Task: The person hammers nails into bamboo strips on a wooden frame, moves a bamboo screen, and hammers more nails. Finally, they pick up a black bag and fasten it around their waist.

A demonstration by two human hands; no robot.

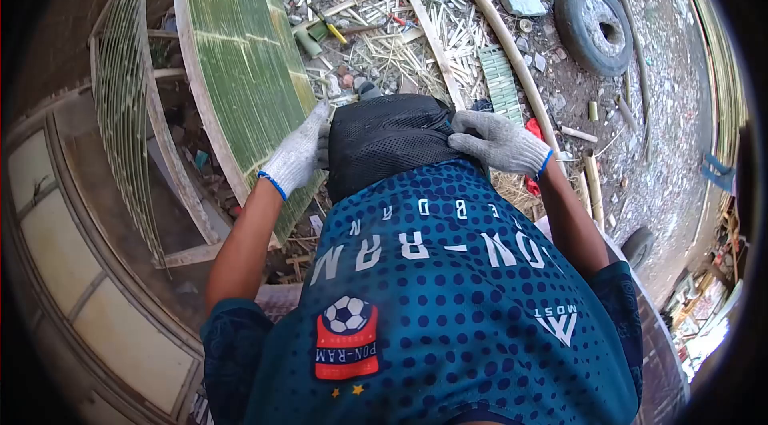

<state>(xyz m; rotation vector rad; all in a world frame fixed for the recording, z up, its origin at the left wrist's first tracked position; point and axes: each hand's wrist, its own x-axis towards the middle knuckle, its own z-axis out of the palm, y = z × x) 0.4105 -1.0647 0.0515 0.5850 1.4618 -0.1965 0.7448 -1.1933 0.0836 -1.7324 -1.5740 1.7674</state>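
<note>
A: From the left, what's there?

B: A woven bamboo panel (240, 65) leaning on a frame. The gloved left hand (298, 154) lies flat-fingered at the edge of the black mesh shorts (384, 141); I can't tell whether it pinches the fabric.

A: And the right?

B: The right hand (498, 142) curls over the waistband at the hip, apparently gripping it.

A: Risks?

B: Bamboo offcuts (416, 41) litter the ground; with both hands busy, a stumble seems possible.

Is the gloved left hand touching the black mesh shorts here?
Touching. The head view shows the left hand with its fingers pressed against the edge of the black mesh shorts; no gap is visible.
</note>
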